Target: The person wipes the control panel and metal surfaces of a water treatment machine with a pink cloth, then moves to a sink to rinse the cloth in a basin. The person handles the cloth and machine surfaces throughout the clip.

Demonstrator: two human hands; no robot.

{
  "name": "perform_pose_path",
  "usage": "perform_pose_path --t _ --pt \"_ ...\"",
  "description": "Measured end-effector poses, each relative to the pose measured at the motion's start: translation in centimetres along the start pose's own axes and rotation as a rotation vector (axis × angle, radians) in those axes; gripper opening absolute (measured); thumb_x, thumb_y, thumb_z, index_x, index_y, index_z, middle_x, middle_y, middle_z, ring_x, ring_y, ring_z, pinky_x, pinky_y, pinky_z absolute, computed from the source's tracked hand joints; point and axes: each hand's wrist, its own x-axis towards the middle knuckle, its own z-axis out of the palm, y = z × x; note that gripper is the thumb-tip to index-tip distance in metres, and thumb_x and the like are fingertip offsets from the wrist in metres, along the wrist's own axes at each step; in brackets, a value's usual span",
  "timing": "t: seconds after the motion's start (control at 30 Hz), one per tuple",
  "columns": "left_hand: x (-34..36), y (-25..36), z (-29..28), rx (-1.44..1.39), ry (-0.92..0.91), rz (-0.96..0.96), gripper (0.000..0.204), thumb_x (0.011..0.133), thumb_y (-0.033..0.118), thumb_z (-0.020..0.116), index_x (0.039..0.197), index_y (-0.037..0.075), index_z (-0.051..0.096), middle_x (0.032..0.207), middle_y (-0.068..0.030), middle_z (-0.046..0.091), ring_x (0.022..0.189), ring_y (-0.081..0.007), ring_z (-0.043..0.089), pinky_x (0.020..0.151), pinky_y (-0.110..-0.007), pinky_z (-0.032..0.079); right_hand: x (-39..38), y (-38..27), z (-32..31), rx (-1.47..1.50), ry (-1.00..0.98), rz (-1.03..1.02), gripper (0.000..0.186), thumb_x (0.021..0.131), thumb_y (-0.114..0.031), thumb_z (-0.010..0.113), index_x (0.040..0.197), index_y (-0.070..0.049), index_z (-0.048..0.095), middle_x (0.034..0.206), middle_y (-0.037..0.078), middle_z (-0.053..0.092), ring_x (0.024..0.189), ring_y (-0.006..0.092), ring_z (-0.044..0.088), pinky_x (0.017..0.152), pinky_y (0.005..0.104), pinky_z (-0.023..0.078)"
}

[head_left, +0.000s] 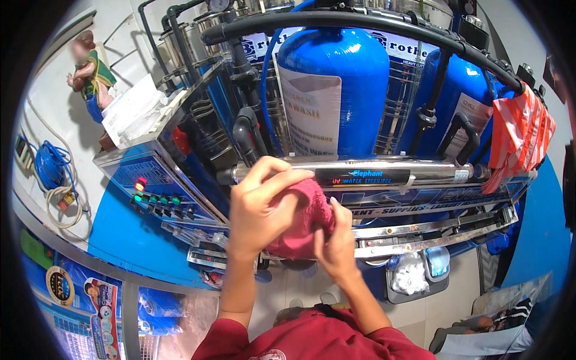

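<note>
I'm clutching a pink cloth (303, 219) in both hands: left grip (259, 204) clenched over its top, right grip (336, 243) pinching its lower edge, below the steel tube (384, 174); cloth's underside is hiding.

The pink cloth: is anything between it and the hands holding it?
No. The left hand and right hand both grip the pink cloth directly, just in front of the shiny metal tube.

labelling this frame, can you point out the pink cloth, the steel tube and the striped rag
pink cloth (303, 225): head view, on its bunched middle between both hands
steel tube (432, 172): head view, on its shiny right stretch
striped rag (521, 135): head view, on its hanging middle
</note>
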Motion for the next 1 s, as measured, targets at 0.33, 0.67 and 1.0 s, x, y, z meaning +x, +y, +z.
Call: perform_pose_path --t 0.33,0.67,1.0 --pt "6.3 -3.0 3.7 0.695 0.338 0.262 0.056 0.080 -0.003 0.064 0.134 0.011 0.059 0.128 -0.0123 0.054 0.124 -0.0284 0.051 0.110 -0.047 0.038 14.3 3.8 -6.7 -0.050 0.011 -0.068 0.030 0.090 0.012 0.053 0.116 0.002 0.062 0.100 0.022 0.069 0.091 0.0339 0.069 0.083 0.0343 0.053" --pt "-0.9 -4.9 7.9 0.526 -0.130 0.174 0.068 0.083 0.041 0.073 0.132 -0.003 0.053 0.131 -0.0187 0.057 0.124 -0.0341 0.053 0.110 -0.046 0.038 16.2 6.7 -12.8 -0.136 0.027 0.164 0.056 0.071 0.026 0.040 0.116 0.005 0.063 0.113 0.015 0.070 0.106 0.0224 0.069 0.092 0.0302 0.053" --pt "0.0 -5.2 8.3 0.587 -0.170 0.259 0.066 0.068 0.023 0.079 0.124 -0.003 0.053 0.119 -0.0166 0.059 0.116 -0.0311 0.054 0.104 -0.041 0.041 9.0 3.1 -2.6 -0.706 0.071 -0.245 0.027 0.088 -0.013 0.059 0.113 -0.003 0.063 0.115 0.015 0.063 0.112 0.0327 0.056 0.103 0.0466 0.040"
